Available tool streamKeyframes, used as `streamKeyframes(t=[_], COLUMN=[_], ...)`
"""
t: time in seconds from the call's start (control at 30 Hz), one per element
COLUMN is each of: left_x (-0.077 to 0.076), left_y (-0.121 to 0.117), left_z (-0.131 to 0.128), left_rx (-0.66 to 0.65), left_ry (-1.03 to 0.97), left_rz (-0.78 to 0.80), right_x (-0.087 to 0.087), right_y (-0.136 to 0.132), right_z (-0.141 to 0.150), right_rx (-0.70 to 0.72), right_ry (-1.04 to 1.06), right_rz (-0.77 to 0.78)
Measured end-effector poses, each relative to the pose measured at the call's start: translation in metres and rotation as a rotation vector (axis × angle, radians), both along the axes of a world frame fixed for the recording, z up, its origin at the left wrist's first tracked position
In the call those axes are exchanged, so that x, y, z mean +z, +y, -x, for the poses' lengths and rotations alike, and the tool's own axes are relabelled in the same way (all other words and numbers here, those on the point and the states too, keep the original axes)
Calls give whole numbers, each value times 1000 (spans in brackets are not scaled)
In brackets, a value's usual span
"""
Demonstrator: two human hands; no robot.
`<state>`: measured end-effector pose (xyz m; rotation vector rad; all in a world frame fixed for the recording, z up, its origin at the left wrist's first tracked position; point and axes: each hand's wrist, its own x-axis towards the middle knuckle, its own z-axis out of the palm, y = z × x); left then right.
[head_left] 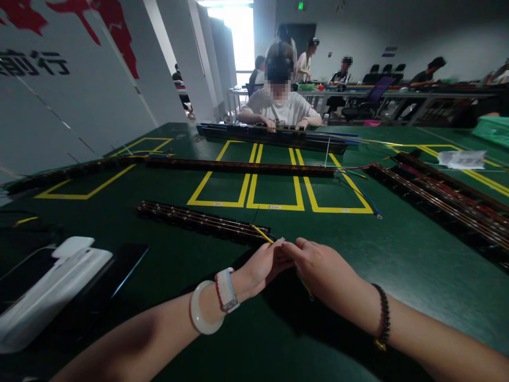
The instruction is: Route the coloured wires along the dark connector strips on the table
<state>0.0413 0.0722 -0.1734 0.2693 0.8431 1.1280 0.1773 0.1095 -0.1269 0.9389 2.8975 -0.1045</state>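
My left hand (pixel 265 265) and my right hand (pixel 324 265) meet fingertip to fingertip at the near end of a long dark strip (pixel 202 222) with shiny metal strands along its top. From that end a yellow wire (pixel 262 233) runs into my closed fingers, which pinch it. A thin wire end with a ring terminal (pixel 310 297) hangs below my right hand. The exact grip is hidden behind my fingers. A thin dark wire stands up from the strip near the yellow one.
Another long strip (pixel 238 166) crosses the green table (pixel 401 270) behind yellow tape outlines. More strips (pixel 445 204) lie at right, near crumpled white plastic (pixel 462 159). White devices (pixel 51 297) and a dark phone-like slab (pixel 123 270) lie at left. A person (pixel 278 109) works opposite.
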Motion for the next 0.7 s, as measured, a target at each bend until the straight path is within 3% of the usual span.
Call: streamKeyframes(t=[0.2, 0.37, 0.43, 0.57, 0.7], left_x=[-6, 5, 9, 6, 2], left_y=[0, -2, -3, -2, -1], left_z=[2, 2, 2, 2, 3], left_rx=[-17, -96, -117, -134, -158], left_ry=[-8, 41, 84, 114, 103], left_rz=[-39, -100, -93, -102, -124], right_x=[11, 19, 11, -25, -52], right_y=[2, 32, 52, 83, 92], right_z=[-2, -11, -15, -19, -17], right_rx=[-57, -109, -141, -88, -24], right_ry=[-3, 200, 327, 482, 442], right_rz=[17, -12, 53, 158, 88])
